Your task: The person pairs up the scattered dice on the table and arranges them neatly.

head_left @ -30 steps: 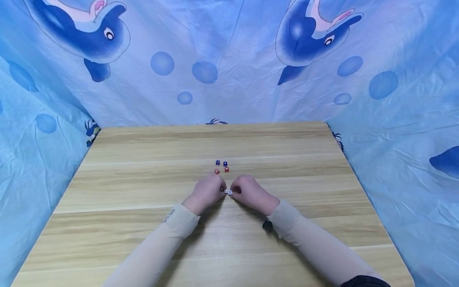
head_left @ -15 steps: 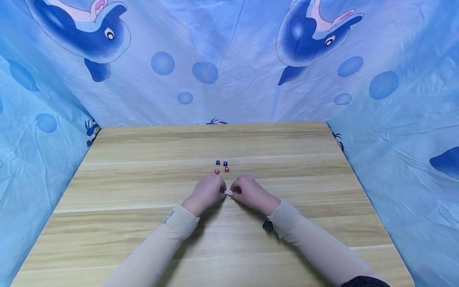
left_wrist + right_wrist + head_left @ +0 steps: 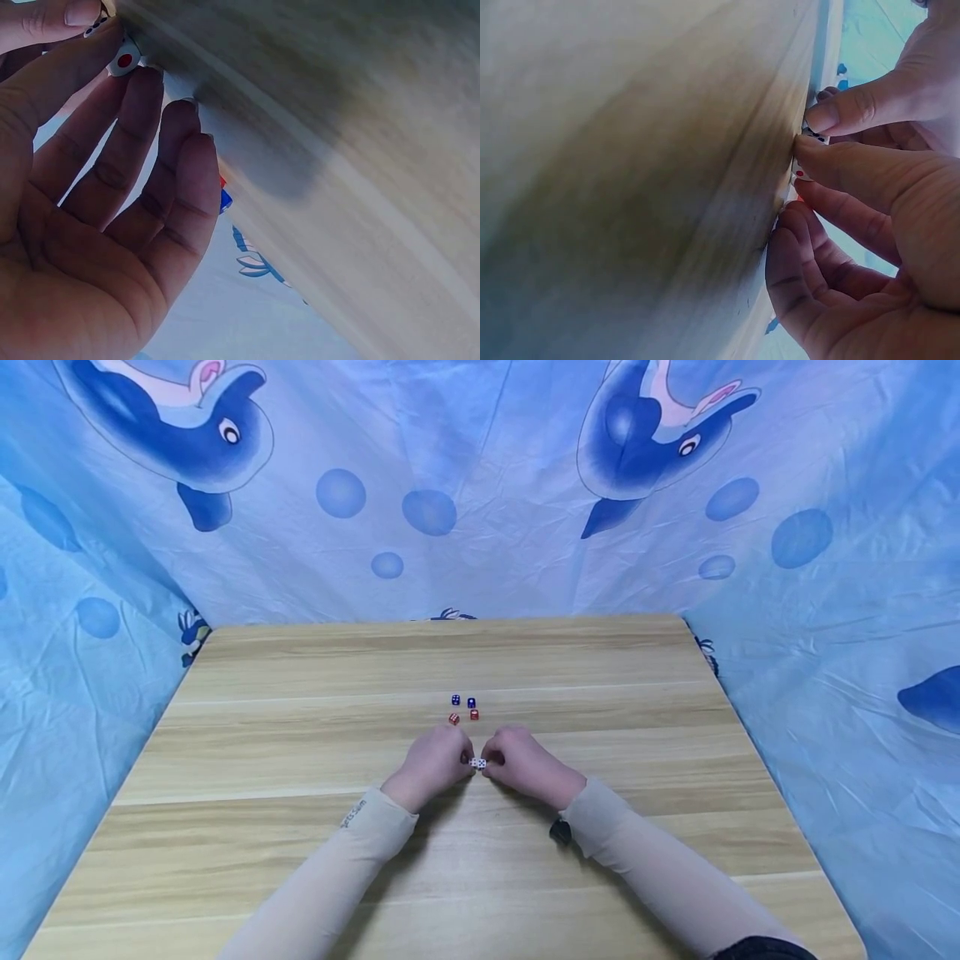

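Note:
Two small white dice are side by side between the fingertips of my hands, low over the wooden table. The left white die (image 3: 124, 61) shows one red pip in the left wrist view; my left hand (image 3: 435, 762) pinches it with thumb and fingers. My right hand (image 3: 528, 764) pinches the right white die (image 3: 482, 763), whose dark pips face up in the head view. In the right wrist view, a red pip shows on the right die (image 3: 801, 172) beside the thumb. Fingertips cover much of both dice.
Just beyond the hands lie two red dice (image 3: 474, 715) and two blue dice (image 3: 471, 702), loosely grouped. The wooden table (image 3: 300, 693) extends around them, bounded at the back and sides by a blue dolphin-print cloth (image 3: 480, 568).
The pair of white dice has shifted very slightly toward the person in the head view. Both hands keep nearly the same pose, and the red and blue dice stay put.

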{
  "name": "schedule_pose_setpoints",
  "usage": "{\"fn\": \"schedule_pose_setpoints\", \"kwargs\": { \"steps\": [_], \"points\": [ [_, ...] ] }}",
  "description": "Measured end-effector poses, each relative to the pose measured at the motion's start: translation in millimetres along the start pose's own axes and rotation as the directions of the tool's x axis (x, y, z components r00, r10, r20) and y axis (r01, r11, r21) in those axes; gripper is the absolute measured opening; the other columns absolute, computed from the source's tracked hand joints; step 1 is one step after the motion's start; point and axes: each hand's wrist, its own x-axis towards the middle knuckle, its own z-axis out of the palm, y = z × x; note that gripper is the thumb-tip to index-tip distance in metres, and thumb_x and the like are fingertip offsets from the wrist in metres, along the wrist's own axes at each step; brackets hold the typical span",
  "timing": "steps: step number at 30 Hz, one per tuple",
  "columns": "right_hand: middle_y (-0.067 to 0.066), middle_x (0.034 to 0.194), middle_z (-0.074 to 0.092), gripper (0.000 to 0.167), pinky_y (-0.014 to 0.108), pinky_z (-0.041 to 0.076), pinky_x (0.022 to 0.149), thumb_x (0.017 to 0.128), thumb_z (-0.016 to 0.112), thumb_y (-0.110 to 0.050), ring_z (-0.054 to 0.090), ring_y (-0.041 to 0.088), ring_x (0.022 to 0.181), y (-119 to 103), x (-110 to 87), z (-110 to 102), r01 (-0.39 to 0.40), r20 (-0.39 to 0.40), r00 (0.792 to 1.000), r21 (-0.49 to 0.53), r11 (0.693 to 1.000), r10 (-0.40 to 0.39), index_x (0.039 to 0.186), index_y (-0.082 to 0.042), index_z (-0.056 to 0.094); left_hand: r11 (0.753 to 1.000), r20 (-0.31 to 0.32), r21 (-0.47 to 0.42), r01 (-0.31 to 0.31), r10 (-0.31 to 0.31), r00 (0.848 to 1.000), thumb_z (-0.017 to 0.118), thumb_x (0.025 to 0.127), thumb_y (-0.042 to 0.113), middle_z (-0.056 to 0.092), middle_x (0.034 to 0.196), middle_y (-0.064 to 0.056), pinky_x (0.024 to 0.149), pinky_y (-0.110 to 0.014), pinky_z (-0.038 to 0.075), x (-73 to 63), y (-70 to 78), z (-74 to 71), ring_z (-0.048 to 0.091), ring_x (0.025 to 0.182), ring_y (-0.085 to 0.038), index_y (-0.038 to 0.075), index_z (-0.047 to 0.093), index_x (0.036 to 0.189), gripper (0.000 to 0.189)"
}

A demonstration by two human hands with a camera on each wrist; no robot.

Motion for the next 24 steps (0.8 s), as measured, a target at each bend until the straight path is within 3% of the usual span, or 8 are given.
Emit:
{"fn": "schedule_pose_setpoints", "kwargs": {
  "steps": [15,20,24],
  "points": [
    [-0.003,0.081,0.060,0.007,0.033,0.044,0.075,0.084,0.082,-0.011,0.051,0.013,0.076,1,-0.5,0,-0.003,0.009,1.000,0.009,1.000,0.003,0.090,-0.010,0.078,1.000,0.001,0.013,0.020,-0.020,1.000,0.088,0.075,0.013,0.069,0.080,0.004,0.061,-0.036,0.053,-1.2,3.3,0.3,0.064,0.074,-0.017,0.015,0.077,0.083,0.013],
    [-0.003,0.080,0.060,0.007,0.034,0.043,0.075,0.084,0.082,-0.012,0.051,0.013,0.075,1,-0.1,0,-0.008,0.005,1.000,0.001,1.000,0.008,0.089,-0.012,0.078,1.000,0.007,-0.011,0.012,-0.012,1.000,0.090,0.073,0.013,0.068,0.083,0.001,0.064,-0.037,0.053,-3.9,2.4,-3.6,0.063,0.076,-0.018,0.012,0.076,0.090,0.022],
    [-0.004,0.081,0.060,0.008,0.035,0.042,0.077,0.084,0.082,-0.013,0.051,0.013,0.076,1,0.3,0,-0.023,0.013,1.000,-0.003,1.000,0.023,0.090,-0.011,0.078,0.998,0.021,-0.054,0.044,-0.043,0.999,0.089,0.073,0.013,0.066,0.081,0.000,0.068,-0.038,0.053,-4.2,-1.2,-12.4,0.059,0.072,-0.016,0.006,0.074,0.104,0.035]
  ]
}}
